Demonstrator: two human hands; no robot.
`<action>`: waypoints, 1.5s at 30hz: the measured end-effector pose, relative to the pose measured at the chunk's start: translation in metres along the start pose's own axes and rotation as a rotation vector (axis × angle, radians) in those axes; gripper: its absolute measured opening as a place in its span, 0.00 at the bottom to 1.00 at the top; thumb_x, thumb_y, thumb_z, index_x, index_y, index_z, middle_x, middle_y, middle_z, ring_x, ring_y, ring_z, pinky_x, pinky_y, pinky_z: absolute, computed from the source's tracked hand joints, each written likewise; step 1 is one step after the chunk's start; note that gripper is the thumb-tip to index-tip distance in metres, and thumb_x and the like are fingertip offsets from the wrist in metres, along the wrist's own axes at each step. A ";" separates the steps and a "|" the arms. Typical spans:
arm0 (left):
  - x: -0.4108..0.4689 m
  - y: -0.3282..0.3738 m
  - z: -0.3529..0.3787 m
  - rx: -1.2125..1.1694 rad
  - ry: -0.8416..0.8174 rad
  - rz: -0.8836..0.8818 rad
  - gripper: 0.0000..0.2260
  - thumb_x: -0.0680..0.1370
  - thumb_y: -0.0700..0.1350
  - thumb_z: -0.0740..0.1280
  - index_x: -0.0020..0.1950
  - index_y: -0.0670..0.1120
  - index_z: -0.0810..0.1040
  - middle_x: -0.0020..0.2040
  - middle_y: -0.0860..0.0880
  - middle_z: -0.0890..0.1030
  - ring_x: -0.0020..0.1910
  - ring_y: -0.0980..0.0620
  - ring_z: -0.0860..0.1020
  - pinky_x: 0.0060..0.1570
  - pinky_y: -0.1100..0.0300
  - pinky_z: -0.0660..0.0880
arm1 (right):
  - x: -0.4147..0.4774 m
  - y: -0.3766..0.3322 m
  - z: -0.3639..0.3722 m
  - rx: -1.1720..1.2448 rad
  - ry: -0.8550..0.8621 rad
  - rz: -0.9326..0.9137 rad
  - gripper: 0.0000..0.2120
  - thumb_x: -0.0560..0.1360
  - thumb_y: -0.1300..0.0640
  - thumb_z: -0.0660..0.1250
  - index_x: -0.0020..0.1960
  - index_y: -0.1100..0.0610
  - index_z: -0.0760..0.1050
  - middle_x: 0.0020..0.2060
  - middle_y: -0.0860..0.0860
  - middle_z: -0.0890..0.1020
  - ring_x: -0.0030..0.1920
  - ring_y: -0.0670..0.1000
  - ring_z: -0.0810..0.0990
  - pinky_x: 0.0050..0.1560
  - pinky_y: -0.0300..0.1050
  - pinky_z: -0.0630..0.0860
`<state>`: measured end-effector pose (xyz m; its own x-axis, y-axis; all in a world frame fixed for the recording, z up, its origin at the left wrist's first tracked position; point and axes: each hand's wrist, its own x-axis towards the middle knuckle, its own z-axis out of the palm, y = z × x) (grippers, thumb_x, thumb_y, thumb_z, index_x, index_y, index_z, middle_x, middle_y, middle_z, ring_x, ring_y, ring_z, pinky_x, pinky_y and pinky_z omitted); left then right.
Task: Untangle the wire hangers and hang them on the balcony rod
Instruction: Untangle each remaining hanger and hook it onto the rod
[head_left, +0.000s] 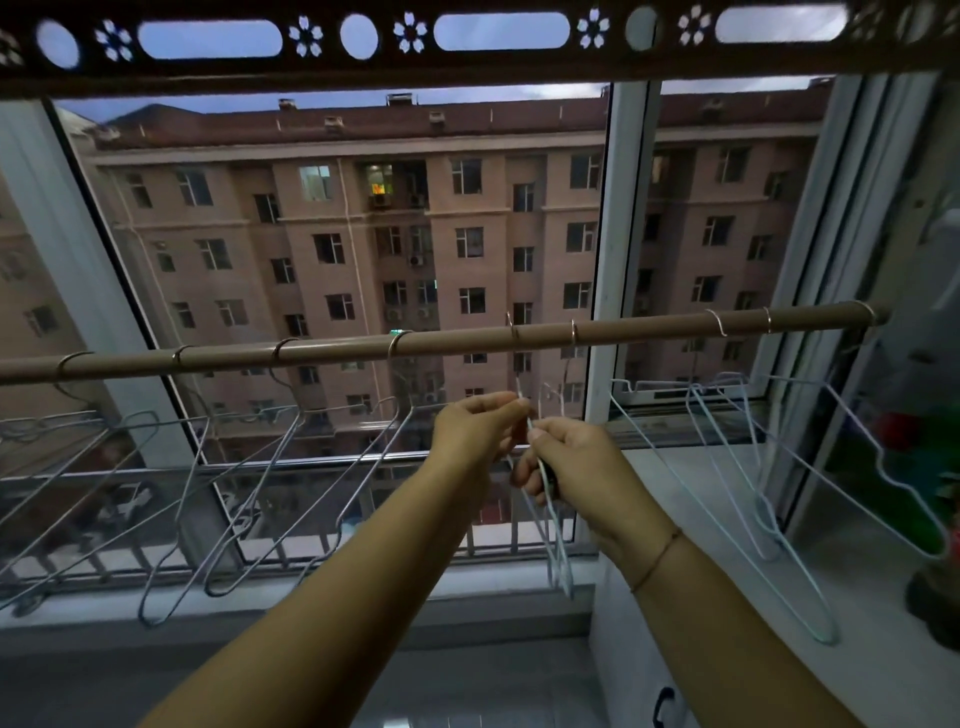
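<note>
A brown balcony rod (457, 340) runs across the view from left to right. Several pale wire hangers (291, 483) hang from it on the left, and more wire hangers (727, 499) hang on the right. Two hooks sit on the rod just above my hands. My left hand (475, 428) pinches the neck of a hanger near its top. My right hand (563, 460) grips the wires of the pair of hangers (558, 551) right beside it. Those two hang down close together, below the rod's middle.
A window with a white frame post (608, 260) stands behind the rod, with an apartment block outside. A railing (311, 462) runs below. A white sill (779, 597) at the right carries a dark pot (935, 603) with a plant.
</note>
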<state>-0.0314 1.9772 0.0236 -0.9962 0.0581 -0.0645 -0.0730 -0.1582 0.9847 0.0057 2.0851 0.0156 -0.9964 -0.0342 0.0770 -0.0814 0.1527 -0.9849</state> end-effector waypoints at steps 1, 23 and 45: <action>0.002 -0.002 -0.001 0.007 -0.001 -0.010 0.11 0.76 0.40 0.67 0.57 0.39 0.79 0.42 0.46 0.81 0.38 0.53 0.79 0.39 0.62 0.75 | 0.002 0.002 0.002 -0.008 0.002 0.015 0.12 0.80 0.60 0.54 0.49 0.61 0.76 0.28 0.53 0.77 0.27 0.47 0.74 0.29 0.37 0.74; 0.001 -0.031 0.010 0.084 0.081 0.132 0.21 0.76 0.35 0.65 0.68 0.45 0.67 0.61 0.44 0.73 0.55 0.50 0.75 0.51 0.59 0.74 | -0.047 0.009 -0.079 -0.266 0.461 -0.219 0.09 0.76 0.58 0.61 0.54 0.52 0.76 0.44 0.46 0.82 0.47 0.45 0.81 0.52 0.42 0.78; -0.032 -0.044 0.135 0.252 0.003 0.314 0.17 0.78 0.41 0.62 0.67 0.50 0.70 0.60 0.53 0.73 0.56 0.59 0.73 0.53 0.67 0.71 | -0.030 0.051 -0.131 -0.485 0.438 -0.094 0.19 0.77 0.58 0.62 0.67 0.52 0.66 0.66 0.50 0.71 0.65 0.50 0.70 0.59 0.40 0.67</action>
<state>0.0099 2.1156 0.0040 -0.9684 0.0428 0.2456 0.2483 0.0785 0.9655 0.0284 2.2231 -0.0169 -0.8929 0.3202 0.3164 -0.0674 0.6000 -0.7972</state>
